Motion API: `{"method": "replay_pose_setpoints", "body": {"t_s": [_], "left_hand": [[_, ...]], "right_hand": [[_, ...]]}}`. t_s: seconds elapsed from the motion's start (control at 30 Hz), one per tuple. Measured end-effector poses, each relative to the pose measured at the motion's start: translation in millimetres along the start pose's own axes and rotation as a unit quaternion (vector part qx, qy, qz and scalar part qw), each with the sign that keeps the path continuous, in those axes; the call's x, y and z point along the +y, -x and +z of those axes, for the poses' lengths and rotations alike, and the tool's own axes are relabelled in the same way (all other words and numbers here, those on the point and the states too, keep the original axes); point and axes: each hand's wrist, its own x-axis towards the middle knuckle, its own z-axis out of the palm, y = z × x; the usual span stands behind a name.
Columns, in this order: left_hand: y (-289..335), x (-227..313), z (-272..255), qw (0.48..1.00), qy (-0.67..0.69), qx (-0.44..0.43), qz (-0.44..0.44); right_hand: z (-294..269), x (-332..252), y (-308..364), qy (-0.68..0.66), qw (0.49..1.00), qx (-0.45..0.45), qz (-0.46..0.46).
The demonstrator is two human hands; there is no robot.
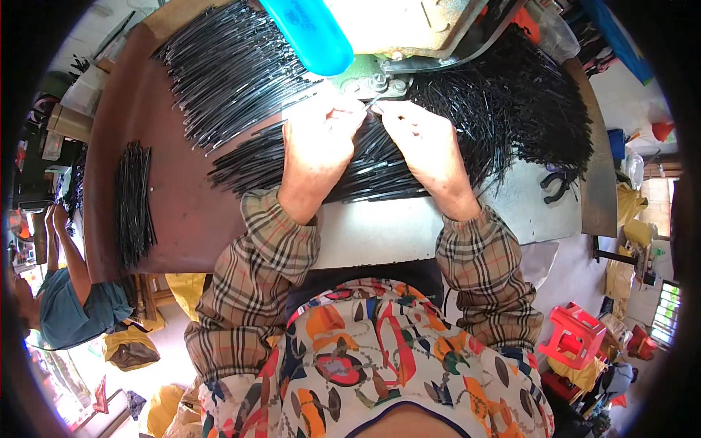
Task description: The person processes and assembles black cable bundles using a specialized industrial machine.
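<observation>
1. The left hand (319,139) sits near the top middle of the frame. Its back faces up, and the fingers curl in tight at the tips, pinching one end of a thin metal piece (373,101).
2. The right hand (422,142) is just beside it. Its fingers are bent in close too, and the fingertips meet the other end of the same thin piece. The two hands almost touch at the tips.
3. Both forearms come up from the bottom of the frame and lean in toward each other. They wear checked sleeves (252,270) bunched at the wrists.
4. The thin piece is held right under the green base of a machine (380,77) at the top middle.
5. Under both hands lies a flat bunch of thin black rods (255,164), spread across the table (182,212).
6. A bigger fan of black rods (234,69) lies in the upper left. A messy black heap (526,109) lies in the upper right.
7. A small neat bundle (135,201) lies at the left side of the table, well apart from the hands.
8. A blue rounded handle (307,33) pokes in at the top.
9. Black pliers (558,182) rest at the right side of the table.
10. Another person (69,292) sits at the far left edge.
11. A red plastic stool (573,336) stands at the lower right.
</observation>
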Motion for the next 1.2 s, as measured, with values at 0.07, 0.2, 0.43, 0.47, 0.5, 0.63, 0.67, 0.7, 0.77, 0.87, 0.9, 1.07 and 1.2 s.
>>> {"method": "replay_pose_setpoints", "body": {"t_s": [0.07,0.2,0.43,0.47,0.5,0.63,0.67,0.7,0.77,0.87,0.9,1.07,1.2], "left_hand": [[0.0,1.5,-1.8,1.0,-0.012,-0.003,-0.008],[-2.2,-3.2,-0.3,1.0,-0.016,-0.003,0.027],[-20.8,2.7,-8.8,0.997,-0.074,-0.017,0.026],[-25.5,-4.4,-1.0,0.995,-0.031,0.042,0.081],[-28.0,-4.6,0.2,0.995,-0.03,0.041,0.081],[-32.8,-8.4,1.8,0.991,-0.102,0.013,0.09],[-32.5,-10.3,1.4,0.986,-0.116,0.021,0.115],[-31.8,-8.4,2.1,0.987,-0.115,0.022,0.114],[-30.2,-3.6,2.6,0.962,-0.209,0.032,0.171],[-34.7,-0.5,2.9,0.951,-0.181,0.051,0.245],[-35.2,0.7,3.5,0.951,-0.18,0.051,0.246],[-28.9,13.9,-0.4,0.962,-0.208,-0.009,0.177],[-32.1,7.8,3.2,0.957,-0.198,0.003,0.211]], "right_hand": [[-0.7,1.8,-0.9,0.007,1.0,-0.003,-0.007],[-2.3,1.4,-2.8,-0.005,1.0,-0.012,-0.007],[-12.9,8.3,-24.8,-0.053,0.997,-0.054,-0.021],[-13.5,7.5,-26.8,-0.05,0.997,-0.046,-0.024],[-15.0,8.8,-29.2,-0.047,0.998,-0.038,-0.027],[-14.1,15.6,-31.4,-0.03,0.998,-0.02,-0.046],[-13.3,14.0,-31.7,-0.031,0.998,-0.023,-0.047],[-14.7,12.3,-31.4,-0.045,0.998,-0.028,-0.03],[-19.6,6.3,-32.5,-0.057,0.998,-0.034,-0.013],[-29.8,-3.1,-40.7,-0.019,0.993,-0.095,0.06],[-29.3,0.6,-41.4,-0.018,0.994,-0.095,0.06],[-21.1,14.7,-31.0,0.025,0.999,-0.027,-0.021],[-24.5,16.6,-32.2,0.023,0.999,-0.018,-0.042]]}}
